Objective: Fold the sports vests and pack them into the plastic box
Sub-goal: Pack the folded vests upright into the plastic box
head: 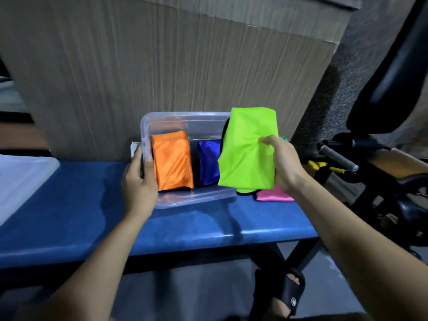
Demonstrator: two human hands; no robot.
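Observation:
A clear plastic box [185,121] stands on the blue bench against a cardboard sheet. Inside it a folded orange vest [172,159] stands at the left and a folded blue vest [209,162] stands in the middle. My left hand [139,181] grips the box's left wall, thumb inside the rim. My right hand [281,164] pinches a folded lime-green vest [247,147] and holds it above the box's right end. A folded pink vest [274,195] lies on the bench right of the box, partly hidden by the green one.
The blue bench [92,216] runs left to right, with a white lid or tray [20,179] at its left end. A large cardboard sheet [162,66] stands behind the box. A dark chair and metal frame [382,147] crowd the right side. My sandalled foot [281,295] is below the bench.

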